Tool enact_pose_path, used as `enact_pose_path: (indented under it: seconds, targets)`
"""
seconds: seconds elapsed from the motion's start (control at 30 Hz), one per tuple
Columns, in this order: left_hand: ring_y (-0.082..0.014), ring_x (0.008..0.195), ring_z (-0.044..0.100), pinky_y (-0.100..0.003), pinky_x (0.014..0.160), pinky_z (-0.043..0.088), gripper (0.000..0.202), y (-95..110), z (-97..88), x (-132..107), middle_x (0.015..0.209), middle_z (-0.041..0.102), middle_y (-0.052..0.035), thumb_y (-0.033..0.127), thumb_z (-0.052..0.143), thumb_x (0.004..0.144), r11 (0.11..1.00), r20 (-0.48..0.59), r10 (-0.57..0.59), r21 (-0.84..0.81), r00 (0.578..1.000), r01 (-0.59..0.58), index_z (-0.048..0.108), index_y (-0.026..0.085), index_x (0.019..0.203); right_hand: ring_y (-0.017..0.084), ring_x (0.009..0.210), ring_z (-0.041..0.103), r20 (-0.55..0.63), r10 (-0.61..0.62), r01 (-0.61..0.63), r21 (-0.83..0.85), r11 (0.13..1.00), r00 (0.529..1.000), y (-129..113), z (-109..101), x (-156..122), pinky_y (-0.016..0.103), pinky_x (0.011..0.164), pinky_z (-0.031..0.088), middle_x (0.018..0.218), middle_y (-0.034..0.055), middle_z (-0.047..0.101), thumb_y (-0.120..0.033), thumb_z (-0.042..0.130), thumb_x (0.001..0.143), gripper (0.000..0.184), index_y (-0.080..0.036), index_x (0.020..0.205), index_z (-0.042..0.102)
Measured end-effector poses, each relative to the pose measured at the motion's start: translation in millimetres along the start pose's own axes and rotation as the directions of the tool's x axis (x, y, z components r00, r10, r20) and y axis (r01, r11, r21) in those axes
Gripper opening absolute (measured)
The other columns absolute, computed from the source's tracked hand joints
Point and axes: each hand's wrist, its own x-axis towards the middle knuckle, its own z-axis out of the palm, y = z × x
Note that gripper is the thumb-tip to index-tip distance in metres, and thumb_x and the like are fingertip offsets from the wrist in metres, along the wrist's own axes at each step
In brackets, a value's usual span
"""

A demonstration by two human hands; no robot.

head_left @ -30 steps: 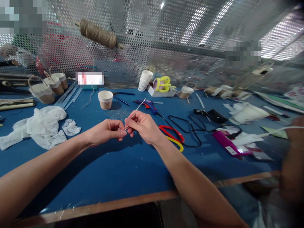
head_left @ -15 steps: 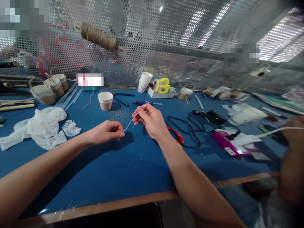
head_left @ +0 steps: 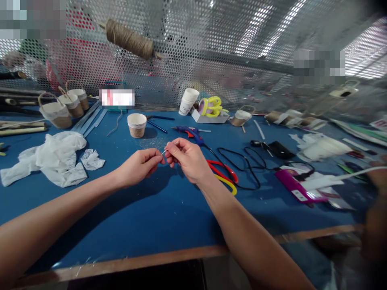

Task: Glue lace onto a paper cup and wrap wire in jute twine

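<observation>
Over the blue table (head_left: 157,217), my left hand (head_left: 139,165) and my right hand (head_left: 185,158) meet fingertip to fingertip. Both pinch a thin silvery strand (head_left: 165,150), of which only a short piece shows between them, with its end poking out past my right fingers. A white and brown paper cup (head_left: 136,125) stands just beyond the hands. A blue glue gun (head_left: 189,131) lies behind my right hand, and red and yellow scissors (head_left: 224,176) lie to its right.
A crumpled white plastic bag (head_left: 53,158) lies at the left, near small cup baskets (head_left: 59,113). A twine spool (head_left: 130,39) hangs on the perforated metal screen. Black cord (head_left: 242,157), a magenta packet (head_left: 294,187) and stacked white cups (head_left: 188,101) lie on the right. Another person's arm (head_left: 375,209) shows at far right.
My right hand, which had drawn the strand out away from my left hand half a second ago, has come back so the fingertips touch again.
</observation>
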Motion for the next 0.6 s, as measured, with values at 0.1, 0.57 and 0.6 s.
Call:
enact_pose_path:
  seconds: [0.1,0.57,0.6]
  targets:
    - [-0.0060,0.041,0.031,-0.018,0.041,0.025,0.020,2.1,0.1,-0.4,0.049,0.035,0.0077,0.032,0.043,0.085,0.999,-0.010,0.000,0.046,1.000,0.000,0.051,0.015,0.076,0.007,0.045,0.051,-0.024,0.001,-0.001,-0.019,1.000,1.000,-1.2,0.3,-1.0,0.019,0.040,0.038,0.054,-0.0032,0.056,-0.043,0.065,0.072,0.029,-0.016,0.065,0.055]
    - [-0.0047,0.039,0.031,-0.018,0.039,0.025,0.020,0.0,-8.5,2.4,0.049,0.036,0.0080,0.030,0.042,0.086,1.000,0.119,0.012,-0.028,0.993,-0.009,0.053,0.015,0.079,0.004,0.040,0.048,0.040,0.091,-0.095,0.125,0.988,0.995,-4.4,-1.7,-2.0,0.016,0.037,0.034,0.049,-0.0052,0.054,-0.042,0.066,0.071,0.029,-0.015,0.064,0.055]
    - [-0.0043,0.039,0.031,-0.017,0.039,0.024,0.020,-0.8,-9.4,2.5,0.049,0.036,0.0082,0.031,0.044,0.086,0.997,0.136,0.008,-0.078,0.991,0.002,0.052,0.015,0.079,0.004,0.041,0.049,0.046,0.080,-0.084,0.111,0.990,0.996,-4.0,-1.8,-1.9,0.016,0.038,0.035,0.050,-0.0051,0.055,-0.042,0.065,0.072,0.029,-0.015,0.065,0.055]
